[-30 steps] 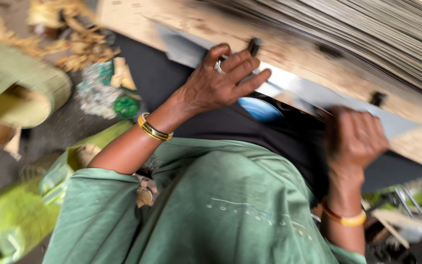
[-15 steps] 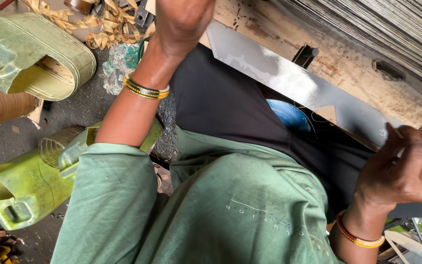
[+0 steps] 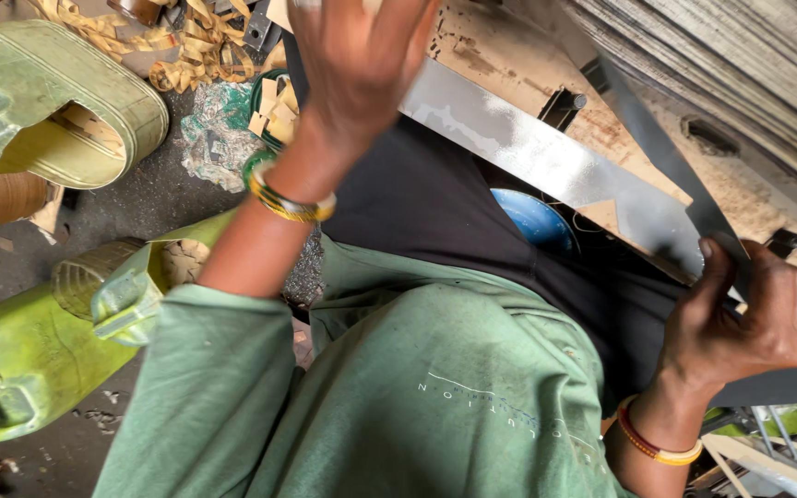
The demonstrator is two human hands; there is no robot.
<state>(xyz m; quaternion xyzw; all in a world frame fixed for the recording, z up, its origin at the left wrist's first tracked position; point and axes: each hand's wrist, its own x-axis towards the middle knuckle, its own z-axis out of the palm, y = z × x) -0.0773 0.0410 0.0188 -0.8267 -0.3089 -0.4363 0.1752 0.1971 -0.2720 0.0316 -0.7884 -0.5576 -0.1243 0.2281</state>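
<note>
Nearest the camera, the right hand (image 3: 749, 314) is curled with its thumb and fingers closed on the edge of a thin grey metal sheet (image 3: 546, 161), which lies slanting across a worn wooden workbench (image 3: 509, 55) above the person's lap. The left hand (image 3: 357, 55) is raised on a bent arm, its fingers running out of the top of the view, so I cannot tell whether it is open or closed. Farther off, three cut green jerrycans (image 3: 20, 350) lie on the floor.
</note>
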